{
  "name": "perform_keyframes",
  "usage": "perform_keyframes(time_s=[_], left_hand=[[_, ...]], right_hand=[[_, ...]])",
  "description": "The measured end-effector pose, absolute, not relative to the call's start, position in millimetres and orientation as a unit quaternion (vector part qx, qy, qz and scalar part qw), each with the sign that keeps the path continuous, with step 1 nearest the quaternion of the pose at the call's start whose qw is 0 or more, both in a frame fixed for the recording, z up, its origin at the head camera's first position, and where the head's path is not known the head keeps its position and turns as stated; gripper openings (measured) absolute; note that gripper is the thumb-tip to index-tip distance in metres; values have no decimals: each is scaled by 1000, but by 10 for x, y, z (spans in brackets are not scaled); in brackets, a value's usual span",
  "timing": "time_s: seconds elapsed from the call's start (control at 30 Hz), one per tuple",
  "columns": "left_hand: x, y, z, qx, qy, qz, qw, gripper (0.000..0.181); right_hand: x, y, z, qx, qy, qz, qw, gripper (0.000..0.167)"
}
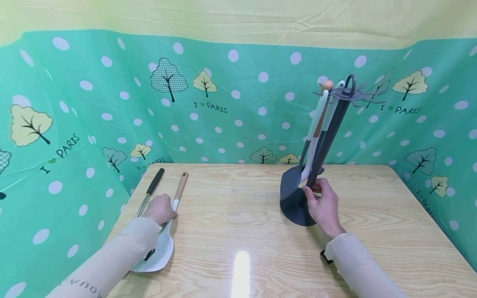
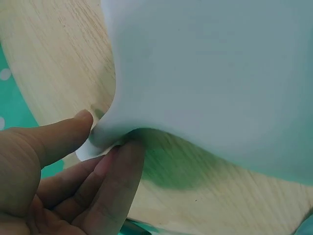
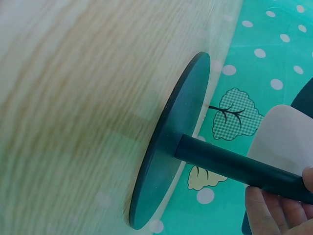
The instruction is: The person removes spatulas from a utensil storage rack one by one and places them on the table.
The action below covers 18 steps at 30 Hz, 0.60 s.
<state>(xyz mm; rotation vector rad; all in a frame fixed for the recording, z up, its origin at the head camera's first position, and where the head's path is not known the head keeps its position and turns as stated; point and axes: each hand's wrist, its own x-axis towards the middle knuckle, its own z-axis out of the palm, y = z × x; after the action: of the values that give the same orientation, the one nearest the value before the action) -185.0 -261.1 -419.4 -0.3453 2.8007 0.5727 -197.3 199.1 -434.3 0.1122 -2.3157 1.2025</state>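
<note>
At the left of the head view, the left hand [image 1: 161,209] pinches the neck of a white spatula [image 1: 162,248] with a wooden handle end. In the left wrist view, the thumb and fingers of the left hand [image 2: 83,171] meet round the narrow neck below the broad white blade [image 2: 205,73]. The right hand [image 1: 325,207] grips the lower pole of a dark utensil stand [image 1: 334,120], above its round base [image 1: 294,211]. Several utensils hang from the stand's top. In the right wrist view, the right hand [image 3: 279,210] holds the dark pole [image 3: 234,166].
A utensil with a black handle [image 1: 155,181] and metal shaft lies left of the white spatula, partly hidden by the left arm. The wooden table [image 1: 231,198] has a green and yellow patterned cloth [image 1: 223,99] behind it and at both sides.
</note>
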Motion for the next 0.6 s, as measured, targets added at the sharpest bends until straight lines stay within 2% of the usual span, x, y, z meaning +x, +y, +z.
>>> perform_keyframes(time_s=[0.53, 0.6], left_hand=[[-1863, -2444, -3909, -59, 976, 178, 107, 29], [-1868, -2401, -3889, -35, 980, 166, 103, 46]], right_hand=[[-1972, 1985, -4333, 41, -855, 447, 262, 18], [-1974, 1986, -4335, 40, -855, 446, 263, 18]])
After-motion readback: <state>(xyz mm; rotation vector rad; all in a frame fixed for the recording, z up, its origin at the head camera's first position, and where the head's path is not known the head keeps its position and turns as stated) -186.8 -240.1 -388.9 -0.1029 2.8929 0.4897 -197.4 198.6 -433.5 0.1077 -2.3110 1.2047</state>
